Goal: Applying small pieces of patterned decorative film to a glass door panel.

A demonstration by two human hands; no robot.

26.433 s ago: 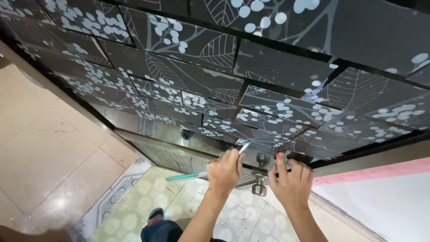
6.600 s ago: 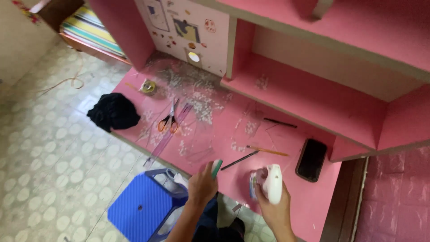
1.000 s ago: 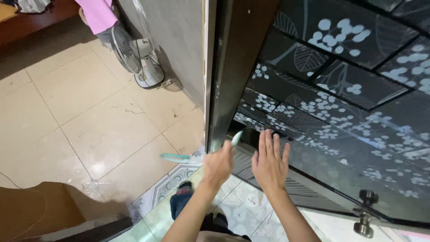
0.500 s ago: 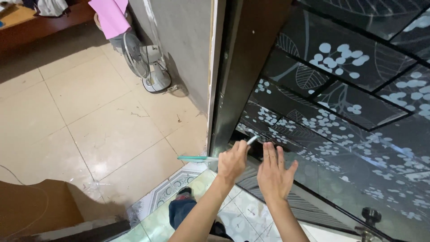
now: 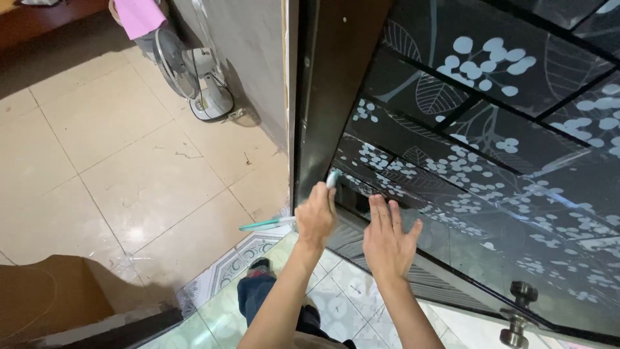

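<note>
The left hand (image 5: 315, 216) grips a teal toothbrush (image 5: 294, 210), bristles touching the dark leaf-patterned glass door (image 5: 491, 148) near its frame edge. The right hand (image 5: 389, 239) presses open-palmed, fingers spread, flat against the glass, holding nothing.

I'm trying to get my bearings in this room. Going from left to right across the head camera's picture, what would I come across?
Brown cardboard box → standing fan → left hand gripping a teal-handled tool → right hand flat on the dark patterned door → metal door knob.
</note>
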